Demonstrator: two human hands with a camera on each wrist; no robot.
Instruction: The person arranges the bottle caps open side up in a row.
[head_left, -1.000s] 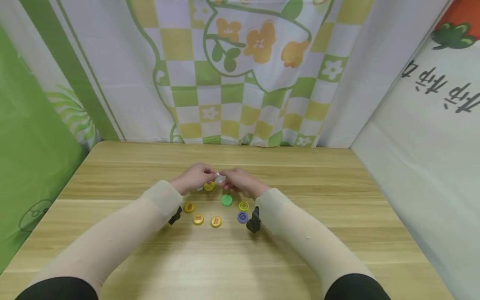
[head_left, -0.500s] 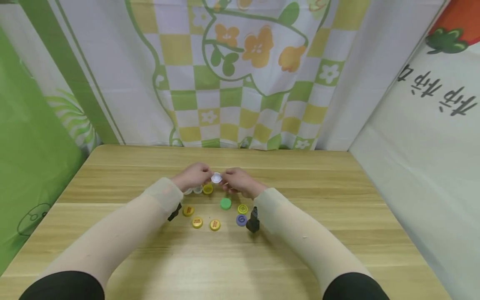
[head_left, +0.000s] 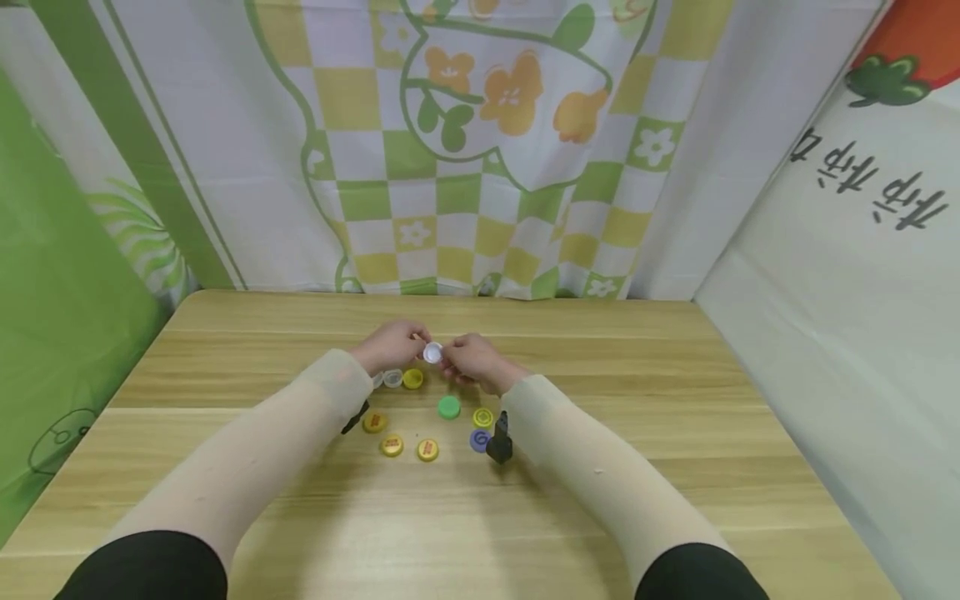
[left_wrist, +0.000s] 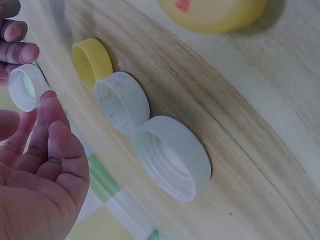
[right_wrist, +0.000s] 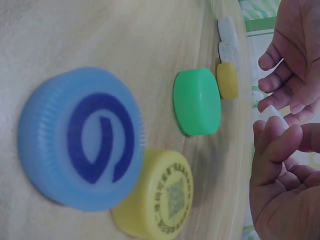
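Observation:
Above the far middle of the table, my left hand (head_left: 392,343) and right hand (head_left: 477,360) pinch a small white bottle cap (head_left: 432,353) between them by its edges. Its hollow side faces my head. The left wrist view shows the ribbed rim of this cap (left_wrist: 27,87) at the fingertips of both hands. In the right wrist view only a white sliver of the cap (right_wrist: 275,114) shows. Close below the left hand stand an upturned yellow cap (head_left: 413,379) and two upturned white caps, one middling (left_wrist: 122,102) and one larger (left_wrist: 172,157), in a touching row.
A green cap (head_left: 449,407), a yellow cap (head_left: 483,418) and a blue cap (head_left: 479,440) lie near the right wrist. Three yellow caps with red print, one of them the middle cap (head_left: 392,445), lie nearer me. A patterned curtain (head_left: 487,208) hangs behind the table (head_left: 600,358).
The white cap between my hands has turned from a tilted, partly covered position to show its hollow side. Both hands stay at nearly the same spot. The view has shifted slightly.

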